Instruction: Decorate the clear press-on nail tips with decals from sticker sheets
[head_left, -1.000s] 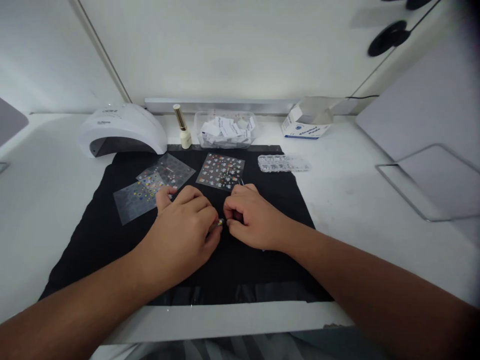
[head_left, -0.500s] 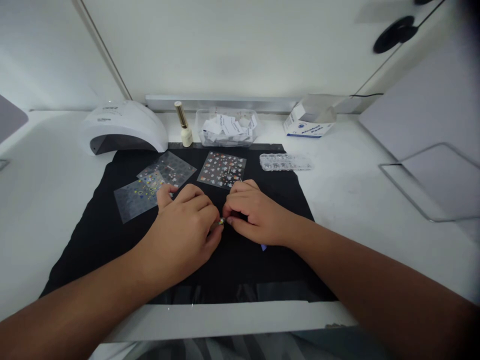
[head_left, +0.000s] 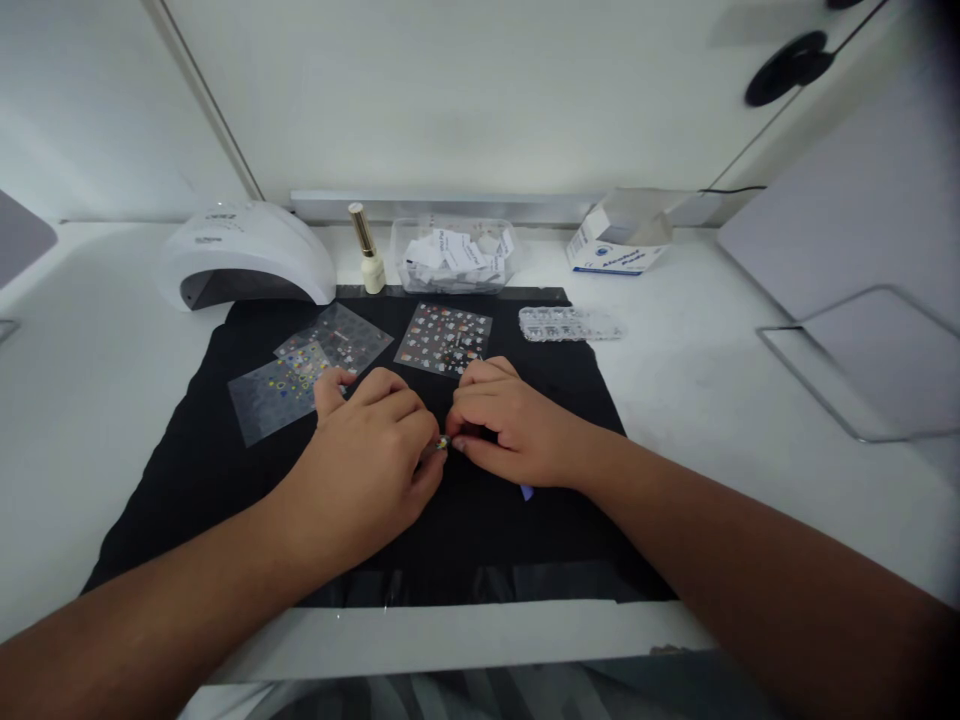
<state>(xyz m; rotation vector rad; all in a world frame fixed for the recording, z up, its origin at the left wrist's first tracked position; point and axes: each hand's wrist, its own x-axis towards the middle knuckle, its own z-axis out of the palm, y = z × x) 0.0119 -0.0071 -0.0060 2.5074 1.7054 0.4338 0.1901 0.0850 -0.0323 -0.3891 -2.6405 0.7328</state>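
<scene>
From my seat, going left to right: the lamp point(head_left: 246, 252) sits at ten o'clock on the white surface point(head_left: 75, 420), off the black mat point(head_left: 225, 470). Two sticker sheets point(head_left: 307, 372) overlap on the mat just beyond my left hand point(head_left: 367, 465). That hand is curled, its grip pressed together on a tiny piece point(head_left: 442, 442) at mat centre. My right hand point(head_left: 510, 430) meets it there, fingertips also pinching the piece. The piece is mostly hidden between the fingertips; its long axis seems to run three to nine o'clock, but I cannot tell for sure which way it points. A thin metal tip pokes out behind the right hand; the rest is covered. A lilac scrap point(head_left: 526, 491) peeks from under the right wrist.

At twelve o'clock stand a bottle point(head_left: 367, 251) and a tub point(head_left: 454, 256) of paper slips, a third sheet point(head_left: 444, 339) before them. At one o'clock lie a clear case point(head_left: 570, 323) across the mat edge, and a box point(head_left: 621, 240). Bare surface opens at three o'clock up to a wire frame point(head_left: 855, 370), cut off at the right.
</scene>
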